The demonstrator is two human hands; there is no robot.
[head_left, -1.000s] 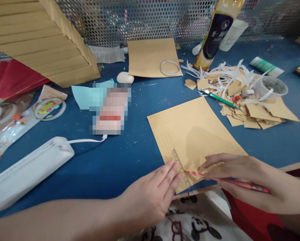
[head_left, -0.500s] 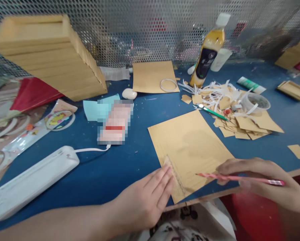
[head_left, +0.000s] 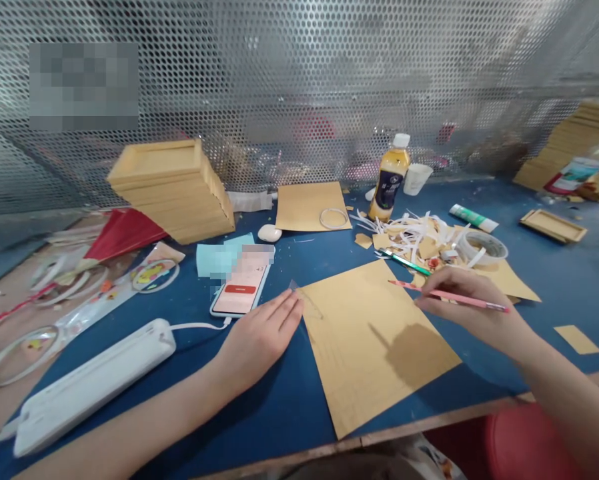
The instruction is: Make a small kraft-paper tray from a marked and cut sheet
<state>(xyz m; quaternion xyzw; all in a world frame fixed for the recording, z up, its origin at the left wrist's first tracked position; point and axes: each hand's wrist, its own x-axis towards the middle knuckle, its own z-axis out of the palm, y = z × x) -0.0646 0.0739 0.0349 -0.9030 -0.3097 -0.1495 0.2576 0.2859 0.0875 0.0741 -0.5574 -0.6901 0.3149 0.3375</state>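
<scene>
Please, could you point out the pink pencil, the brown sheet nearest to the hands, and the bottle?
Pink pencil (head_left: 459, 298), head view: middle of its shaft.
Brown sheet (head_left: 363, 327), head view: bare area near its middle.
Bottle (head_left: 388, 187), head view: its dark label.

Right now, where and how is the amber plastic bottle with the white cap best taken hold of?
I'd grip the amber plastic bottle around its dark label, coming from the front left above the white and brown paper scraps near its foot. It stands upright, its rounded body narrows toward the white cap, and a white paper cup sits close on its right.
</scene>
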